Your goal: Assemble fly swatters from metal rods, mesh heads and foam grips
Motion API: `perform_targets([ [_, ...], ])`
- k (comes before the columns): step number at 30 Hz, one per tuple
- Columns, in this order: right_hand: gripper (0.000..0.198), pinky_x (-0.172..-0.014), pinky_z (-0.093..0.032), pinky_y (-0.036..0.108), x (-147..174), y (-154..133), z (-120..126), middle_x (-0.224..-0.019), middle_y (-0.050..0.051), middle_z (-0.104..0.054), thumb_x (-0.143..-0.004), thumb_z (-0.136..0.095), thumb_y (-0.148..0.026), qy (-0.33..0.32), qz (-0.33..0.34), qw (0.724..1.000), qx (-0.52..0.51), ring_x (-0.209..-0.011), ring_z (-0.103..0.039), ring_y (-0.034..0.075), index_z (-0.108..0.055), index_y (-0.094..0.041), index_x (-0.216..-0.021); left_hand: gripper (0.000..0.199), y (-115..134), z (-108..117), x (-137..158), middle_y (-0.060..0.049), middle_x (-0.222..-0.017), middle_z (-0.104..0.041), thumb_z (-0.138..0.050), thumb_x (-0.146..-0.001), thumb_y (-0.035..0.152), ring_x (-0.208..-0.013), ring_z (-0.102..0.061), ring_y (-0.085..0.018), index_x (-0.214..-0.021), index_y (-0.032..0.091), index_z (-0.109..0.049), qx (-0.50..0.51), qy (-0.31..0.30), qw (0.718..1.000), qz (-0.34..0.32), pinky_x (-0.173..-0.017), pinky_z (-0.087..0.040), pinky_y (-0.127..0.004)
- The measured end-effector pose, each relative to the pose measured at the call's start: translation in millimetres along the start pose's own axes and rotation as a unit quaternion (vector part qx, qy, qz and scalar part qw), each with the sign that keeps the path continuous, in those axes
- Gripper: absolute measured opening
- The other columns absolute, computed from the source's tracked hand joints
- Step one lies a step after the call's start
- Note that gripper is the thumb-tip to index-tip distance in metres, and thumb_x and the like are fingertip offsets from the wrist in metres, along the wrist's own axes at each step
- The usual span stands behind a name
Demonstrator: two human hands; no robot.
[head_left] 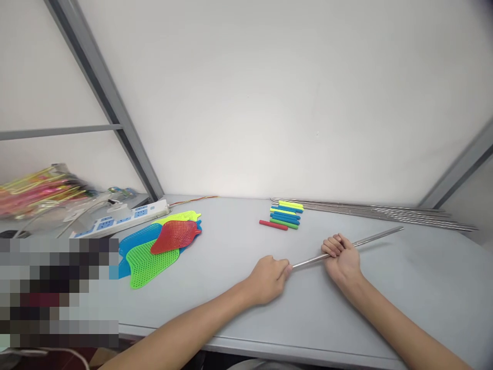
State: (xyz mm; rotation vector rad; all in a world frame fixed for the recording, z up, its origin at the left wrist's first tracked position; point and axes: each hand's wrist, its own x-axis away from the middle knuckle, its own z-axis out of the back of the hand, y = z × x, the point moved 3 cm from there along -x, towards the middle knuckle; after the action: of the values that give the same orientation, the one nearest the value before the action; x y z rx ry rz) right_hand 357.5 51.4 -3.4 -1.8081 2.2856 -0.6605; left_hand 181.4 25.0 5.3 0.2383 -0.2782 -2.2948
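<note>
A thin silver metal rod (379,236) slants across the front of the table, its far end pointing up to the right. My left hand (268,280) is closed around the rod's left end and hides that tip. Further along, my right hand (342,259) has its fingers curled over the rod, palm turned up. Behind my hands lie several short coloured tubes, among them a red tube (273,225) and a green tube (287,224). To the left are perforated fly swatter heads: a red head (175,236), a green head (152,262), a yellow head (185,218) and blue ones partly covered.
Several more metal rods (385,211) lie along the wall at the back right. A white power strip (127,218) with cables sits at the left, near bagged coloured sticks (46,190). Grey metal posts (115,103) frame the table (231,318). The lower left is pixelated.
</note>
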Motion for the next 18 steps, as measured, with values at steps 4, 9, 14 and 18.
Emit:
perform_targets([
  [4, 0.019, -0.029, -0.021, 0.014, 0.8, -0.2, -3.0, -0.044, -0.008, -0.015, -0.072, -0.038, -0.013, 0.008, -0.018, 1.000, -0.014, -0.032, -0.019, 0.003, -0.029, -0.016, -0.055, 0.036, -1.1, -0.6, -0.8, 0.000, -0.059, -0.049, -0.011, -0.084, 0.033, -0.055, -0.040, -0.012, -0.068, 0.019, -0.040, -0.004, 0.007, 1.000, -0.002, -0.056, -0.031, -0.023],
  [9, 0.018, -0.030, -0.024, 0.015, -3.8, -6.5, -4.5, -0.043, -0.008, -0.017, -0.071, -0.038, -0.012, 0.003, -0.054, 0.998, -0.019, -0.033, -0.020, 0.003, -0.030, -0.016, -0.056, 0.037, 0.0, 2.8, -3.9, 0.001, -0.054, -0.044, -0.009, -0.084, 0.033, -0.051, -0.040, -0.011, -0.067, 0.019, -0.039, 0.001, 0.013, 1.000, 0.001, -0.053, -0.030, -0.023],
  [14, 0.017, -0.030, -0.025, 0.016, -9.3, -16.8, -4.9, -0.043, -0.007, -0.019, -0.070, -0.039, -0.013, -0.009, -0.062, 0.998, -0.005, -0.033, -0.022, 0.004, -0.029, -0.017, -0.056, 0.034, 3.2, 7.9, -5.2, 0.002, -0.058, -0.046, -0.011, -0.085, 0.033, -0.052, -0.042, -0.010, -0.069, 0.019, -0.038, 0.047, 0.012, 0.999, -0.015, -0.052, -0.031, -0.021],
  [18, 0.018, -0.030, -0.025, 0.016, -12.3, -20.3, -3.0, -0.042, -0.007, -0.020, -0.069, -0.040, -0.014, 0.002, -0.062, 0.998, 0.012, -0.033, -0.023, 0.005, -0.029, -0.018, -0.056, 0.032, 4.4, 11.9, -5.1, 0.001, -0.060, -0.047, -0.013, -0.085, 0.033, -0.055, -0.043, -0.010, -0.070, 0.018, -0.039, 0.055, 0.015, 0.998, -0.015, -0.053, -0.032, -0.021],
])
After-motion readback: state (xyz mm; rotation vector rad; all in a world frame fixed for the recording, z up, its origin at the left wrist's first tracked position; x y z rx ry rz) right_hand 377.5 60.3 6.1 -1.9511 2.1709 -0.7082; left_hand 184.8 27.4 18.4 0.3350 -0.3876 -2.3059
